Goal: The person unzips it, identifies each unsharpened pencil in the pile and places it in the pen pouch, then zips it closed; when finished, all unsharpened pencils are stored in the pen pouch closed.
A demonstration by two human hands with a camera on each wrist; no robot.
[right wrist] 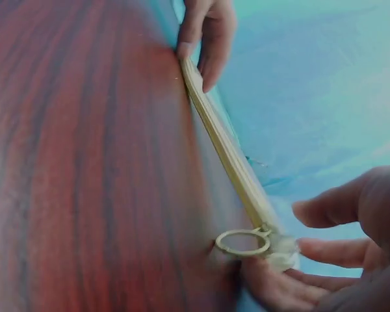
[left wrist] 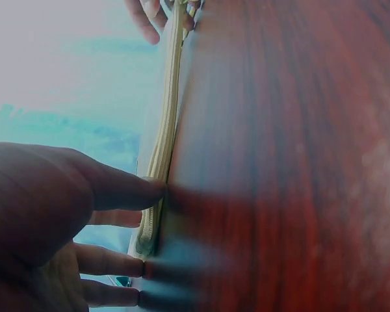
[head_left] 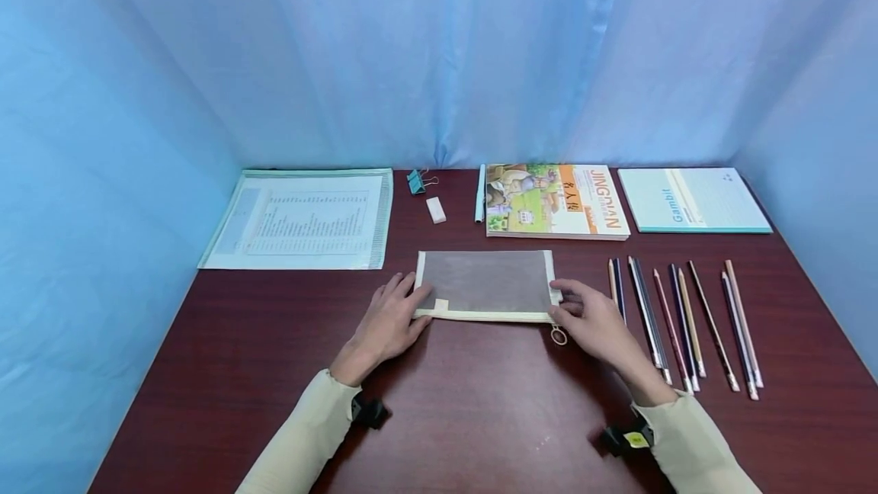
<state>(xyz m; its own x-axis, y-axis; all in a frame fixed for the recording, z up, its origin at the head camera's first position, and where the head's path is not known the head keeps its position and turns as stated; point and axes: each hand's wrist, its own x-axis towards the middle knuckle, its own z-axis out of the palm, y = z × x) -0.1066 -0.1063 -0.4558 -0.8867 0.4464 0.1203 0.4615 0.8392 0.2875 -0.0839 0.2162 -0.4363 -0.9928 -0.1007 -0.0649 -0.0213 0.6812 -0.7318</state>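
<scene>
Flat grey mesh zip pouch with cream edging point(head_left: 485, 283) is lying centre frame on the dark red wooden table point(head_left: 480, 418), zipper edge facing the person. Left hand point(head_left: 392, 320) is resting on the pouch's left end, fingers fairly straight, pressing it down and not curling round anything. Right hand point(head_left: 595, 316) is sitting at the pouch's right end, fingers loosely bent beside the round metal zip pull ring point(right wrist: 243, 242); the right wrist view is showing the ring free, not pinched.

Progress, as a judgement: the pouch looks shut and empty, nothing going in so far, so the work is at its very start, with opening the zip and any filling left.

Counts: about ten coloured pencils point(head_left: 686, 322) lying in a row at the right, untouched. Along the back: one clear document folder with a printed sheet point(head_left: 302, 217), one teal binder clip point(head_left: 415, 181), one white eraser point(head_left: 435, 210), one white pen point(head_left: 480, 193), one illustrated orange book point(head_left: 554, 200), one pale teal notebook point(head_left: 693, 200).
</scene>
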